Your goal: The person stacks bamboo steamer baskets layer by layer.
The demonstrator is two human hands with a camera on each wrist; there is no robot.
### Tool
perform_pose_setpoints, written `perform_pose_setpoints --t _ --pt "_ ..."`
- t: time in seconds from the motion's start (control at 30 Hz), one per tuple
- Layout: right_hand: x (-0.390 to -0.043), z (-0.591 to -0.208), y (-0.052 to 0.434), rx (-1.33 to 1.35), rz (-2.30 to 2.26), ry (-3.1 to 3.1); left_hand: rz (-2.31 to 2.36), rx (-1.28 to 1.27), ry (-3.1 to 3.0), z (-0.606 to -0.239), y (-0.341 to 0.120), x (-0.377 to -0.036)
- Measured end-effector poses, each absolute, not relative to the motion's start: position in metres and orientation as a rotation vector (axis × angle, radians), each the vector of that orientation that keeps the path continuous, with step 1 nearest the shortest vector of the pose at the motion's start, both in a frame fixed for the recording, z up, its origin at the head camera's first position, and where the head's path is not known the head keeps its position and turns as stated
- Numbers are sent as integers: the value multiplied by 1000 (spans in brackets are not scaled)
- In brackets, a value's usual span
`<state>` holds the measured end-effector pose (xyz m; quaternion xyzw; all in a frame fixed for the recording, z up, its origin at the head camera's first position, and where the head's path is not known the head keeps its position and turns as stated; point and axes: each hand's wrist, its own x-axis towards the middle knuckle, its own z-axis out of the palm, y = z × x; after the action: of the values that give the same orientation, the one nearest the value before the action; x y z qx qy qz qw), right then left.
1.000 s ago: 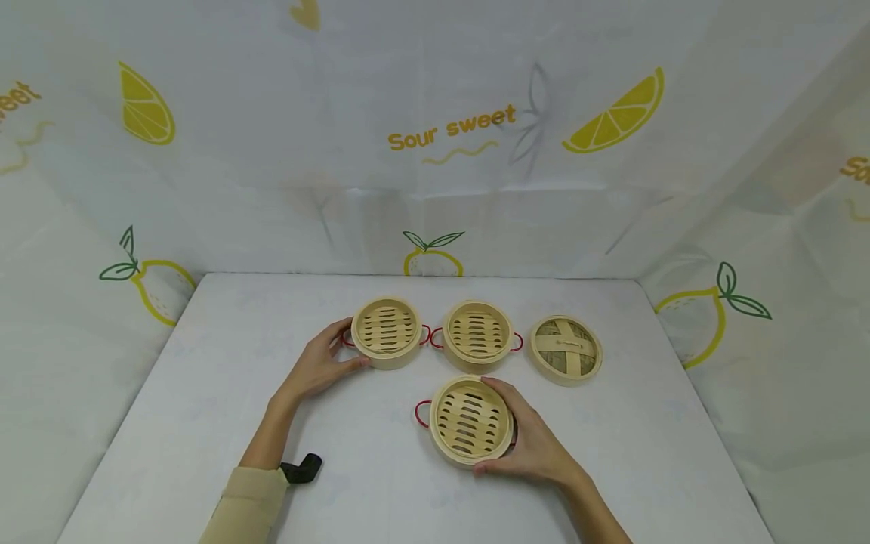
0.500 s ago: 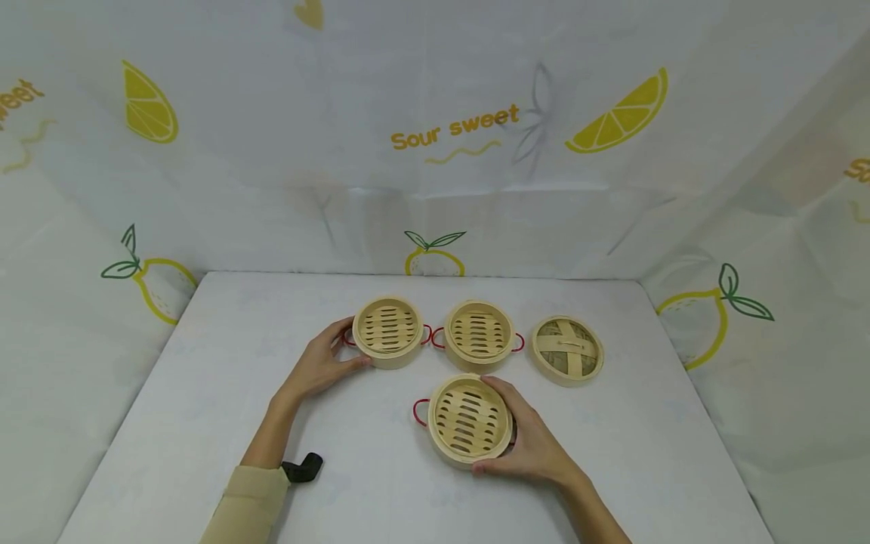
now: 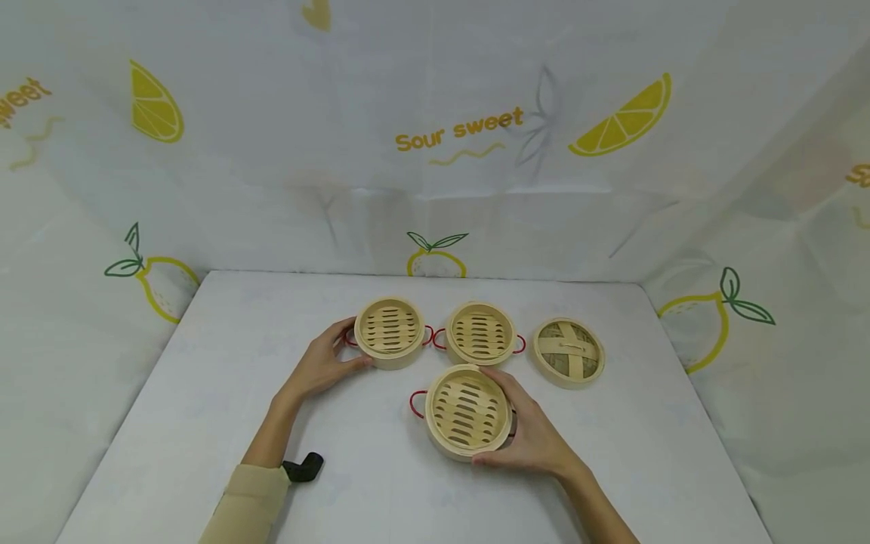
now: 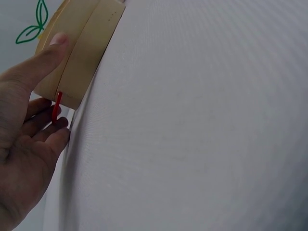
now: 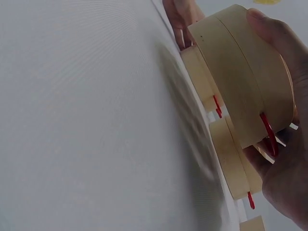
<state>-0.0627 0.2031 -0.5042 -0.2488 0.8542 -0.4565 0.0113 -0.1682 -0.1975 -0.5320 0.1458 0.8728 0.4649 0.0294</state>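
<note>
My left hand [image 3: 328, 364] grips the left bamboo steamer basket [image 3: 389, 360], thumb on its near wall and fingers round the far side by a red handle [image 4: 57, 107]. This basket rests on the table. My right hand [image 3: 529, 429] holds another bamboo steamer basket [image 3: 469, 414] by its right side; in the right wrist view this basket [image 5: 236, 72] is raised off the table and tilted. Behind it stands a third steamer basket [image 3: 479, 355], which neither hand touches. Slatted bottoms show inside all three baskets. The far fingers of both hands are partly hidden.
A round woven bamboo lid [image 3: 568, 352] lies to the right of the back baskets. The white-covered table [image 3: 381, 483] meets a lemon-patterned curtain [image 3: 435, 174] at the back and sides. A black band piece [image 3: 303, 467] sits at the left wrist.
My right hand has lifted its steamer basket and moved it slightly away from me, towards the back baskets. My left hand and its basket stay where they were.
</note>
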Motion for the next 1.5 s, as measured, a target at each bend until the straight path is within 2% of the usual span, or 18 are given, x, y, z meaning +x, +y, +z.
perform_pose_setpoints --t 1.5 --pt "-110 -475 170 -889 -1401 2676 1442 426 2681 -535 -199 -169"
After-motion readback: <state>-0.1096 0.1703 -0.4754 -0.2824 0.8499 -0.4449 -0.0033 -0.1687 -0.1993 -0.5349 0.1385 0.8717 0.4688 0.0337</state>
